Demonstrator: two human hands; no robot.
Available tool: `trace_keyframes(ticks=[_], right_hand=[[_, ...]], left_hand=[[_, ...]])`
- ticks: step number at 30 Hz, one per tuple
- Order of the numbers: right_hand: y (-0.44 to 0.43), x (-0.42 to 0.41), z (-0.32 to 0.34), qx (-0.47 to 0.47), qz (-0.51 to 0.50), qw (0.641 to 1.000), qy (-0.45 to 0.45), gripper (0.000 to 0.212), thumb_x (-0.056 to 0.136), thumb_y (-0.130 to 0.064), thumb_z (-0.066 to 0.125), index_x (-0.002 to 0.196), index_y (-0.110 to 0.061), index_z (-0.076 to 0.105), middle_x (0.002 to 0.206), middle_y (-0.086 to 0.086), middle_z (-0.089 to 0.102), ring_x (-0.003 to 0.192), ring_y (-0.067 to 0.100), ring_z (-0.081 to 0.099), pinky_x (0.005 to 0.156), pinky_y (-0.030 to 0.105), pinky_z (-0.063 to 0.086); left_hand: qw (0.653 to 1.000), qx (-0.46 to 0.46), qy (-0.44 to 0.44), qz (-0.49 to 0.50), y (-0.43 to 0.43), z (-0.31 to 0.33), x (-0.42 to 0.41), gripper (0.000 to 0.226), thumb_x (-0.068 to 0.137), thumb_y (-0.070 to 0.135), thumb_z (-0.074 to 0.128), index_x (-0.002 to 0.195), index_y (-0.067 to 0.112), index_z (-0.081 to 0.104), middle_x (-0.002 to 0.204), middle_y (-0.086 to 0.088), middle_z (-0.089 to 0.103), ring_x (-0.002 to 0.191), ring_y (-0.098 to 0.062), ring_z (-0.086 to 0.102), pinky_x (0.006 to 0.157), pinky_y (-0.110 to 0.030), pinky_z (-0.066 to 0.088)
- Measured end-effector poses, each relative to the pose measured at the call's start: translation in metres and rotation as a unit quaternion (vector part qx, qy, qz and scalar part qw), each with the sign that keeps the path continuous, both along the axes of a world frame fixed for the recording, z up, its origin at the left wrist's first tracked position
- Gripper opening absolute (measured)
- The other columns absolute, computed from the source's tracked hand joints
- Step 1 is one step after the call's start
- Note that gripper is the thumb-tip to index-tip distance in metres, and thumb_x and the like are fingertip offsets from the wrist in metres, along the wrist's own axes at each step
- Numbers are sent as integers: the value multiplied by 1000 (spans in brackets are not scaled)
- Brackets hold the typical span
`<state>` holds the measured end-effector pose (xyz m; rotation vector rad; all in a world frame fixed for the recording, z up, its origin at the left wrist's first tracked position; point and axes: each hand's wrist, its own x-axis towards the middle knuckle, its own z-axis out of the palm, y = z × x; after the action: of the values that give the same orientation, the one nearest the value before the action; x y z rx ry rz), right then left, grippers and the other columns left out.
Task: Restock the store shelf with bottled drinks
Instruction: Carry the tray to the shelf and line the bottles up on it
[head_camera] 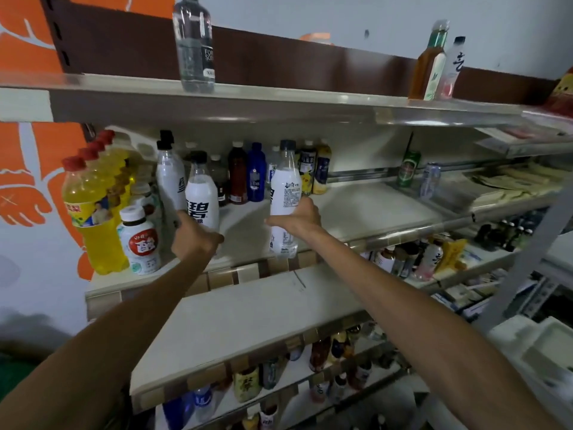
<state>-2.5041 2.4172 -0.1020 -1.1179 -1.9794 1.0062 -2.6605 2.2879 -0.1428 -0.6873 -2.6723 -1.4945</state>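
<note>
Well — slim, glossy plastic bottles (284,193)

The left bottle (201,197) stands on the shelf (356,209) beside the right bottle (285,193), a can (410,169) farther right.

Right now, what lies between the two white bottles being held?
Head view: bare shelf between left bottle and right bottle; brown bottle and blue bottle stand farther back.

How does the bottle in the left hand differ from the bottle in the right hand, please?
The left-hand bottle shows large black characters on its white label; the right-hand bottle shows small print. The left hand grips its bottle at the base, hiding it; the right hand grips mid-body, leaving the base visible. Both are roughly upright, white-labelled and dark-capped.
</note>
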Motion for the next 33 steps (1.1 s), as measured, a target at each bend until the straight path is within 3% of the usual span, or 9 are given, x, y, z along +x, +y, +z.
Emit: trace_keyframes(ticks=[4,17,20,25,33], right_hand=[[9,-6,-2,3,3,1000,-4,66,53,-36,91,108,-17,59,105,1,70,95,18,66,82,31,56],[21,-35,-21,-23,-4,1000,7,63,55,-32,90,105,-18,56,96,-3,65,88,17,64,76,27,53],[18,-35,-27,-29,-4,999,19,63,54,-32,91,105,-18,56,96,-3,67,87,16,64,74,26,52],[18,-36,-28,-17,3,1000,23,66,53,-33,91,107,-19,55,102,-1,67,89,17,64,79,28,54],[18,-44,-29,6,-3,999,33,66,54,-31,91,106,-17,52,101,-1,66,93,20,63,80,32,54]], left_hand=[[999,-20,22,14,6,-14,-5,80,66,24,87,127,10,37,125,-18,59,114,-40,58,90,-53,49],[998,13,42,44,26,-32,-31,86,69,21,85,134,7,30,126,-24,49,113,-46,53,86,-59,49],[996,43,22,80,25,-43,-24,77,69,24,85,125,5,35,123,-25,50,114,-45,51,85,-57,49],[998,30,1,54,27,-49,-23,34,87,29,69,102,2,56,103,-22,65,95,-38,62,75,-42,49],[998,-8,31,47,24,-47,-40,29,92,29,63,98,1,58,104,-22,62,93,-40,61,70,-42,47]])
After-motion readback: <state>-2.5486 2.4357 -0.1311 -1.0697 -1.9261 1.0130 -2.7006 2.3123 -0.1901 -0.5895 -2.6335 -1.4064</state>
